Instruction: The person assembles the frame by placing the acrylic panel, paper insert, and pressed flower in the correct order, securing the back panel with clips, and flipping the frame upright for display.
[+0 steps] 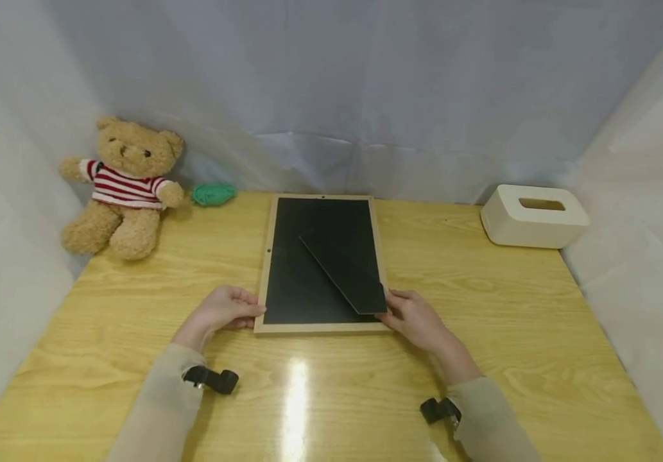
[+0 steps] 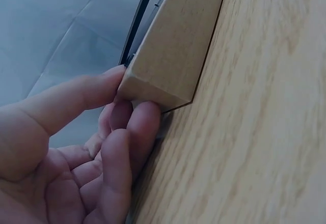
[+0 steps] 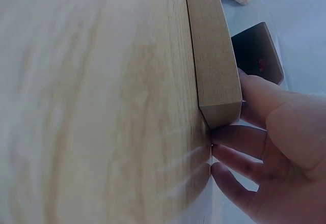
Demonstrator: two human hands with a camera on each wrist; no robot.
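Observation:
A picture frame with a pale wooden border (image 1: 319,328) and a black back panel (image 1: 296,276) lies flat on the table. Its black stand flap (image 1: 348,276) slants across the panel, the wide end near the lower right corner. My left hand (image 1: 224,309) pinches the lower left corner, thumb on top and fingers at the side, close up in the left wrist view around the wooden edge (image 2: 173,46). At the lower right corner my right hand (image 1: 418,321) holds the border (image 3: 214,46) between thumb and fingers, beside the flap's wide end (image 3: 260,51).
A teddy bear (image 1: 126,186) in a striped sweater sits at the back left, with a green bundle (image 1: 213,194) beside it. A cream tissue box (image 1: 533,218) stands at the back right of the wooden table (image 1: 481,289). Pale curtains hang around the table.

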